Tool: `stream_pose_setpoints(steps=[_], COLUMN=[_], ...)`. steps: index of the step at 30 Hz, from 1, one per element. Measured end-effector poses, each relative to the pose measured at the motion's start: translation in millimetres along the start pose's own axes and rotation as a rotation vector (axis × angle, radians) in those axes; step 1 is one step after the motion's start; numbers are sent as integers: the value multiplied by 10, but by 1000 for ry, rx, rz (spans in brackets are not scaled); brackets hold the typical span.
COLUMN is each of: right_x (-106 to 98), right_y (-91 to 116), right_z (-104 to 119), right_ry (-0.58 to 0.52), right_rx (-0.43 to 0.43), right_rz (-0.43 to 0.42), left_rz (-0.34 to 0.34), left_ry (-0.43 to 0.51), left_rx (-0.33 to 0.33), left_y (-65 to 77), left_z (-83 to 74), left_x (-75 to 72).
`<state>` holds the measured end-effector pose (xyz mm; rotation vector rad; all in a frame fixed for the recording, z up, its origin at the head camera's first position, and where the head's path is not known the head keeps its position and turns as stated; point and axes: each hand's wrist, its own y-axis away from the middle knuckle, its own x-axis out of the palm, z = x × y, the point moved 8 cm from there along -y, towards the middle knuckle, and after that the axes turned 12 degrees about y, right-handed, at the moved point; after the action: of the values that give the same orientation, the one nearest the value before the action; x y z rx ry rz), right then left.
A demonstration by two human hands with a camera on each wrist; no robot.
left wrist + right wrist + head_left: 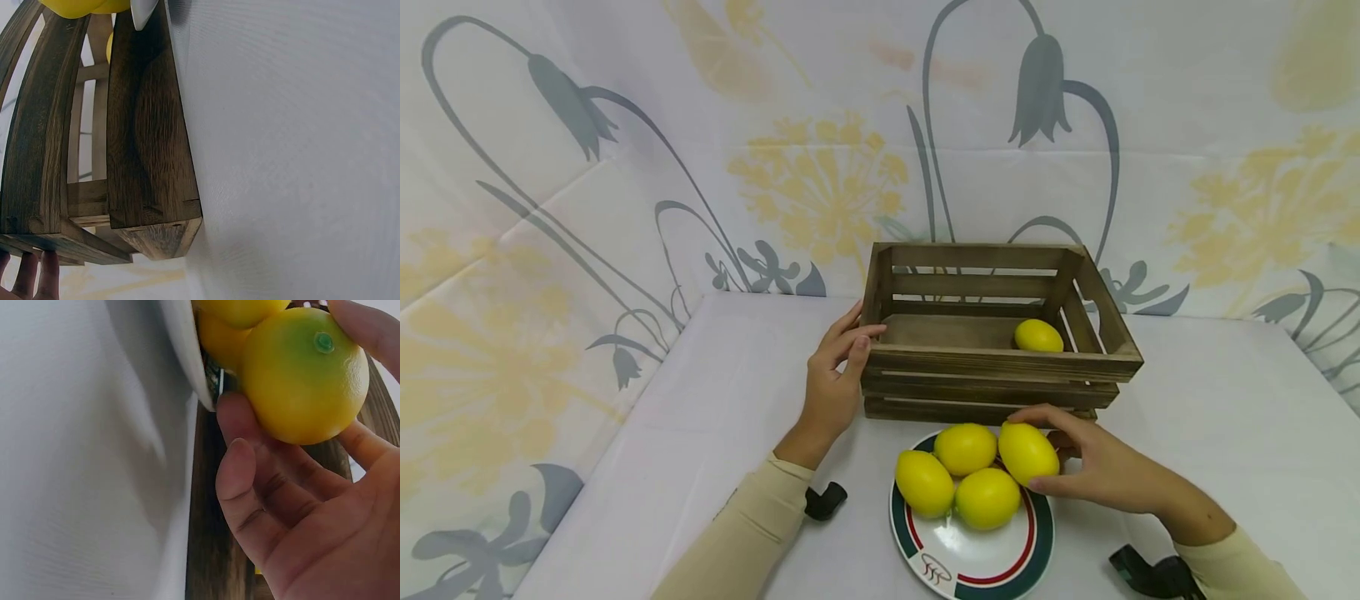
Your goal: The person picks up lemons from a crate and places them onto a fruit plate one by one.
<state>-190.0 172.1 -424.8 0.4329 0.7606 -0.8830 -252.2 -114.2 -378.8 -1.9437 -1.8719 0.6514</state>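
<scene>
My right hand [1093, 467] holds a yellow lemon [1028, 454] at the plate's upper right, thumb on one side and fingers on the other. The right wrist view shows this lemon [306, 375] with a green stem end. Three more lemons [987, 498] sit close beside it on a white plate [970, 554] with a green and red rim. My left hand [835, 379] rests against the left end of a dark wooden slatted crate [992, 362], its fingers [47, 275] touching the end slats. Inside the crate, toward the right, lies another lemon [1038, 336].
The crate stands behind the plate, near a flower-patterned cloth backdrop [827, 192]. White cloth covers the table [722, 375]. Black wrist-worn devices [826, 502] show by both forearms.
</scene>
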Motion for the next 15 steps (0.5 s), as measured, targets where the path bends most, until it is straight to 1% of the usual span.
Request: stream_pose_setpoints(steps=[10, 15], right_x=[121, 157], right_y=[-17, -28], right_z=[-118, -105], right_ry=[-61, -65], right_rx=[46, 42], right_rz=[107, 119], left_rz=[4, 3], left_ry=[9, 8], left_rx=[12, 9], left_y=[2, -1], left_z=[-6, -5], left_x=[-2, -4])
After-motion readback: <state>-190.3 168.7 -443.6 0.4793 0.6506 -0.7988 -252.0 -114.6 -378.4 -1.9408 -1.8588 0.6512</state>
